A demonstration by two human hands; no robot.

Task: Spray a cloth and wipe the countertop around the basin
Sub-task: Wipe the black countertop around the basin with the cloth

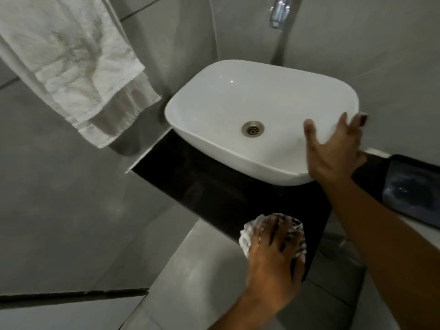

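Two hands at work, each with its own job. Left hand (273, 253) spread flat on a crumpled white cloth (247, 234), pressed to the front edge of the black countertop (202, 182) — likely mid-wipe, with weight behind the palm. Right hand (333, 151) splayed wide against the near right rim of the white basin (238, 103), clasping nothing, probably braced for balance. Glossy dark counter, set in a corner between grey tiled walls. White towel (78, 67) hung at left, chrome tap (279, 10) above. No spray bottle in view.
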